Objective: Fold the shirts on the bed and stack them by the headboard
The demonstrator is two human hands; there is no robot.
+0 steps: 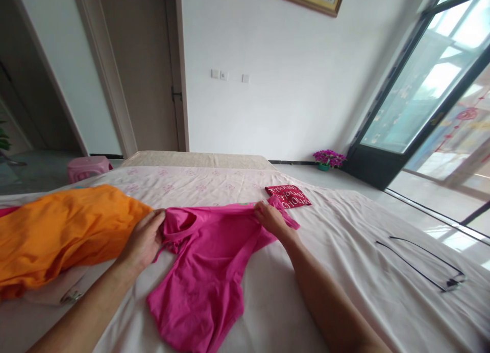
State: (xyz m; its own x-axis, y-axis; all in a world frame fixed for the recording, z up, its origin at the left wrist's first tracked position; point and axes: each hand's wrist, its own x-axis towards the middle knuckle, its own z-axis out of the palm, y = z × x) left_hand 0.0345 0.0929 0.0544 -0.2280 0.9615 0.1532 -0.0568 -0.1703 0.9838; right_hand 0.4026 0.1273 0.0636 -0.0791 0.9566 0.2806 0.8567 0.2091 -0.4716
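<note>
A bright pink garment, which looks like a shirt (206, 271), is stretched between my two hands over the bed. My left hand (147, 235) is closed on its upper left part, where the fabric bunches around an opening. With closed fingers, my right hand (270, 217) grips the upper edge on the other side, and a flap of pink cloth sticks out beyond it. The lower part of the garment hangs toward me and rests on the sheet. Just left of my left hand lies a heap of orange cloth (72, 230). Past my right hand is a folded dark red cloth (291, 195) with white lettering.
A pale sheet (344, 251) with folds covers the bed. Eyeglasses (424, 266) lie at the right. Beyond the bed stand a pink stool (89, 165) on the left and purple flowers (329, 158) in a green pot near the glass door (413, 97).
</note>
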